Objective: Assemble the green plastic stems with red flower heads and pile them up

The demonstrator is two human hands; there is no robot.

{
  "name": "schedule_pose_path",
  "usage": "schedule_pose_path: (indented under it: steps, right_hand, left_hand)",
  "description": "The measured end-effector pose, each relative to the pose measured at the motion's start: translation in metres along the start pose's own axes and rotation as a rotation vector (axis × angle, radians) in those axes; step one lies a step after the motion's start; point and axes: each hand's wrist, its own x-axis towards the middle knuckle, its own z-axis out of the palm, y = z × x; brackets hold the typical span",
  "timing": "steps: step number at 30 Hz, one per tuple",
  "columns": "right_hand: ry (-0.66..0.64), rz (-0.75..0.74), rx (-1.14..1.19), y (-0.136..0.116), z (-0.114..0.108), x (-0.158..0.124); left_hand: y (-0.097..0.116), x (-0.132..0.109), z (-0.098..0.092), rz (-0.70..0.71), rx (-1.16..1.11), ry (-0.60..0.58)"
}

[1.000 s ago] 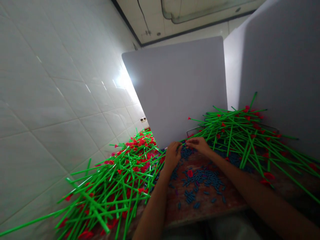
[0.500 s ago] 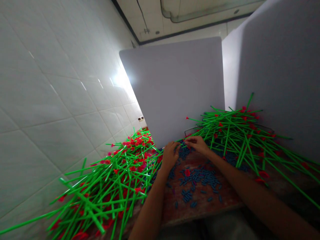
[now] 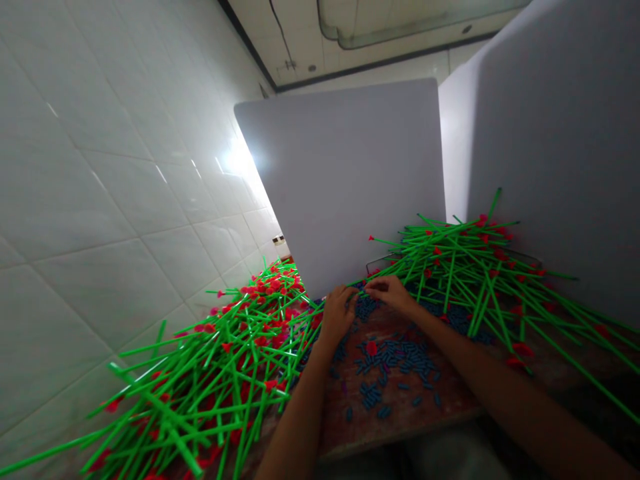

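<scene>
My left hand [image 3: 339, 312] is closed, its fingers curled together over the far side of the table. What it pinches, if anything, is too small to make out. Just to its right, my right hand [image 3: 391, 294] is closed in a pinch, fingertips pointing at the left hand's. A tiny bluish-green bit shows in the gap, but I cannot tell which hand has it. Small dark blue ribbed plugs [image 3: 410, 357] lie scattered below the hands, with a red cup-shaped piece [image 3: 371, 348] among them. Green sticks with red tips [image 3: 450, 260] are heaped beyond my right hand.
Another heap of green sticks with red ends [image 3: 215, 367] spreads along the left side. A pale upright panel [image 3: 350, 187] stands behind the hands, a second panel [image 3: 555, 153] on the right. The worn reddish tabletop [image 3: 345, 427] has its edge near me. A tiled wall [image 3: 100, 200] rises left.
My right fingertips have shifted slightly; a red bit seen by them earlier no longer shows there. Both hands remain close together. The whole view has shifted a little.
</scene>
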Motion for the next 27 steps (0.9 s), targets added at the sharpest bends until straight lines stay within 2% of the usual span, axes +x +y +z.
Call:
schedule_pose_path:
  steps: [9,17,24,27]
  right_hand:
    - [0.003,-0.009,-0.016,-0.0002,0.0004,-0.0011]
    - [-0.062,-0.002,-0.021,0.0014,0.0007,-0.0017]
    - [-0.137,0.121,0.12,0.0051,-0.0007,-0.0029]
    - [-0.165,0.161,0.104,0.0073,-0.0014,-0.0036]
  left_hand:
    - [-0.0004,0.0,0.0011,0.001,-0.004,0.017]
    - [0.0002,-0.0016,0.0014,0.021,0.025,-0.018]
    - [0.003,-0.0018,-0.0008,0.054,0.099,-0.079]
    - [0.0054,-0.0018,-0.004,0.071,0.126,-0.101]
